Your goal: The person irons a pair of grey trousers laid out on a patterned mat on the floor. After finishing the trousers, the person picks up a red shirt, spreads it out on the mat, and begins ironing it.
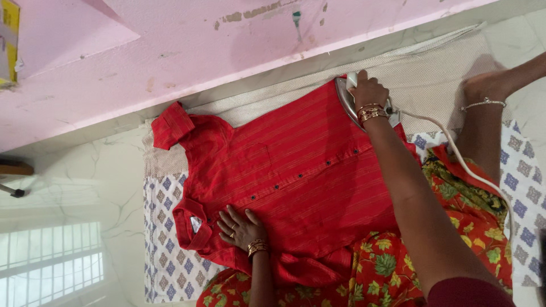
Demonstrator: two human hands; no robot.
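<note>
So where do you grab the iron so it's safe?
By its handle on top, coming from above, as the right hand does. The iron lies soleplate down on the red shirt, so the hot metal faces away. The left hand presses the shirt flat near the collar.

My left hand [242, 227] lies flat, palm down, fingers spread and pointing toward ten o'clock, bangles at the wrist. My right arm stretches from five o'clock up toward eleven, and my right hand [367, 91] is curled closed in a grip, knuckles up, bangles on that wrist too.
</note>
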